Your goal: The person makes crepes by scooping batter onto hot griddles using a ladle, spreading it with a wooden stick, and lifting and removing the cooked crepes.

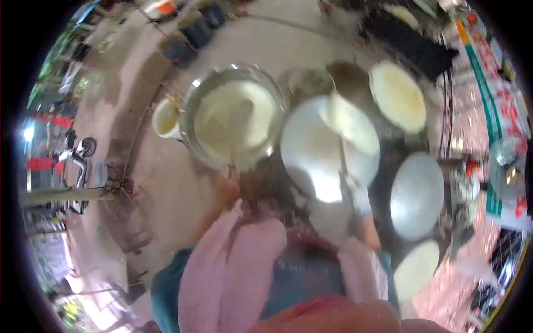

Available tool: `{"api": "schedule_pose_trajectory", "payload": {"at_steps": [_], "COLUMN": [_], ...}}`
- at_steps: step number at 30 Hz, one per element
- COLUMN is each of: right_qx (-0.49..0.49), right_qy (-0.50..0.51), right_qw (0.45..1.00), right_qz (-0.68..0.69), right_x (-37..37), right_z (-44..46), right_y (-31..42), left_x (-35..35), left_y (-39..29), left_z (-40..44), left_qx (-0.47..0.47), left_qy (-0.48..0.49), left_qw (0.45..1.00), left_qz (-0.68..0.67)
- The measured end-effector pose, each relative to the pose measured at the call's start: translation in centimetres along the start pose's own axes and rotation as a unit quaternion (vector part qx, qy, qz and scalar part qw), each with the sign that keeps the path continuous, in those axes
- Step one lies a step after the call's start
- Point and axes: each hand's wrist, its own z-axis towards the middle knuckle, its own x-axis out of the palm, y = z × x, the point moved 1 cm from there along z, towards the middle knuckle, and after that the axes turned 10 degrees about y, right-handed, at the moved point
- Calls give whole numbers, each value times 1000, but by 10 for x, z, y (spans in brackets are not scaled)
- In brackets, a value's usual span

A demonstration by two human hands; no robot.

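Note:
My left hand [229, 182] is closed around the handle of a ladle [233, 150] that dips into pale batter [250, 105]. The batter lies in a wide metal basin [189, 116]. My right hand [355, 191], in a whitish glove, grips the thin handle of a spatula [342, 158]. At its far end a pale thin pancake [355, 125] is partly raised over the right side of a round metal pan [300, 141]. The spatula's blade is hidden by the pancake, and both hands are somewhat blurred.
Another pancake [398, 97] lies on a round surface at the upper right. A metal pan or lid [417, 195] and a pale round [417, 270] are along the right. A white cup [165, 118] with yellow contents stands left of the basin. Dark buckets [194, 30] are farther back.

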Motion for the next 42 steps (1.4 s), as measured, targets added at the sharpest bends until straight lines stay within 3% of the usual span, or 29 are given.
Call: {"api": "schedule_pose_trajectory", "payload": {"at_steps": [1,3,6,8,9,12,13,14,15,16,17,19,20,21,24,26,28,29,30,32,33,35,37,39,41,42], "right_qx": [-3,-21,-21,-24,56,92,94,13,-65,-75,-82,3,90,112,78,33,-53,-53,-29,76,54,12,41,-44,-38,39], "right_qy": [31,58,17,47,67,138,107,145,183,137,90,132,173,184,228,275,288,221,216,231,266,335,352,375,279,269], "right_qw": [999,992,999,997,988,973,965,971,969,973,975,986,955,959,954,959,952,961,957,942,936,919,891,906,951,948], "right_qz": [-12,-108,-38,-61,-126,-163,-222,-190,-155,-170,-184,-100,-225,-184,-181,-59,-94,-159,-194,-231,-226,-208,-282,-189,-130,-167], "right_x": [21,-8,-59,-76,-50,-41,-50,-66,-80,-91,-102,-109,-109,-74,-85,-114,-121,-123,-115,-94,-94,-93,-108,-117,-108,-110], "right_z": [-23,-23,-15,11,-7,1,-2,-4,-8,1,9,47,44,17,23,45,50,66,66,62,58,50,53,67,83,98], "right_y": [33,39,67,60,85,47,45,51,64,78,92,94,96,124,77,69,104,111,123,127,116,94,96,110,123,120], "left_x": [-13,-67,-87,-88,-85,-80,-84,-87,-79,-71,-34,-21,-18,-22,-34,-43,-62,-74,-81,-63,-48,2,8,-5,-33,-51], "left_y": [-16,-36,-63,-80,-82,-81,-84,-87,-88,-88,-80,-85,-90,-95,-106,-110,-116,-122,-126,-125,-122,-108,-107,-108,-117,-123], "left_z": [-12,-21,-25,-29,-31,-40,-42,-42,-44,-46,-53,-61,-65,-66,-68,-69,-70,-69,-67,-70,-73,-85,-86,-76,-53,-39], "left_qx": [29,53,38,10,-11,-107,-150,-202,-212,-224,-189,-152,-155,-151,-134,-161,-142,-95,-46,-30,-21,-137,-175,-153,-163,-176], "left_qy": [-25,-81,-128,-155,-117,54,102,116,113,111,92,64,53,33,-14,23,28,-4,-37,-97,-126,-37,-30,-81,-109,-118], "left_qw": [998,985,953,924,898,760,712,696,741,782,868,936,937,923,836,786,875,950,991,991,989,958,923,914,889,871], "left_qz": [-49,-143,-271,-349,-424,-639,-679,-679,-627,-571,-449,-312,-309,-353,-532,-596,-463,-298,-123,-91,-74,-250,-343,-366,-413,-443]}}
